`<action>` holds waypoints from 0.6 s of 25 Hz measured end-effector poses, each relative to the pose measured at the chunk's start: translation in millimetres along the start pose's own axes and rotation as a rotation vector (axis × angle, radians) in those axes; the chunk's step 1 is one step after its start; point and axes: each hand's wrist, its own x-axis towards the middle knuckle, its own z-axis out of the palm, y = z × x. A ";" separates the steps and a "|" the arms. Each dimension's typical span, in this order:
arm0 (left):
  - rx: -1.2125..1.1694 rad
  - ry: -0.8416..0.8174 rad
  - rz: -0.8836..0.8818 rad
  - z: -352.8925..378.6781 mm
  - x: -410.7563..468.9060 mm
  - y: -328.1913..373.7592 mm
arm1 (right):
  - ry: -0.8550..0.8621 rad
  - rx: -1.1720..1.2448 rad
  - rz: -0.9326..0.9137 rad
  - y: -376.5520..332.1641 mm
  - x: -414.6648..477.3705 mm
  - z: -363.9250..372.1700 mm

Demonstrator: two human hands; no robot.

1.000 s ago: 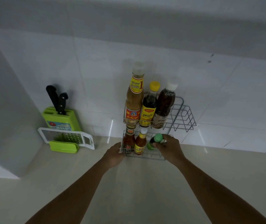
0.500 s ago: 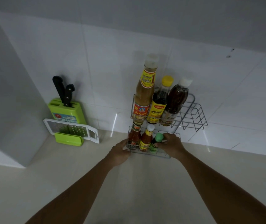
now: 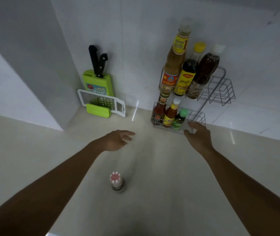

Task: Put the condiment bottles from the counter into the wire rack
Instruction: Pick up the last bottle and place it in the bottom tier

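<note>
**One small bottle left on the worktop, both hands empty**

A small bottle (image 3: pixel 116 182) with a pink-and-white ridged cap stands upright on the pale worktop (image 3: pixel 169 193), well in front of the wire rack (image 3: pixel 220 89) and nearer the person than either hand. The left hand (image 3: pixel 117 140) hovers between that bottle and the rack, fingers loosely spread, nothing in it. The right hand (image 3: pixel 197 135) is at the front right corner of the rack's lower shelf, fingers spread and empty; whether it touches the wire I cannot tell.

The rack stands against the tiled wall. Its upper shelf carries a tall tan sauce bottle (image 3: pixel 175 60), a dark bottle with a yellow cap (image 3: pixel 189 70) and a dark bottle with a white cap (image 3: pixel 205 68), side by side at the left end. The lower shelf has a red sauce bottle (image 3: pixel 159 109), an orange-red bottle with a white cap (image 3: pixel 170 113) and a small green-capped bottle (image 3: pixel 180 119).

Seen from above, the loose bottle shows mostly its cap; its body is blurred and any label is unreadable. Left of the rack stand a green knife block (image 3: pixel 98 82) and a grater (image 3: pixel 101 103).
</note>
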 end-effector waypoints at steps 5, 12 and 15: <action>0.389 -0.203 -0.050 29.5 -96.8 -71.7 | -0.088 0.077 -0.126 -9.5 -82.1 22.4; -0.143 0.246 0.131 121.5 -110.9 -95.8 | -0.371 0.177 -0.249 -47.8 -163.7 41.5; -0.146 0.142 0.154 127.7 -110.7 -68.1 | -0.487 0.106 -0.398 -68.5 -181.5 19.9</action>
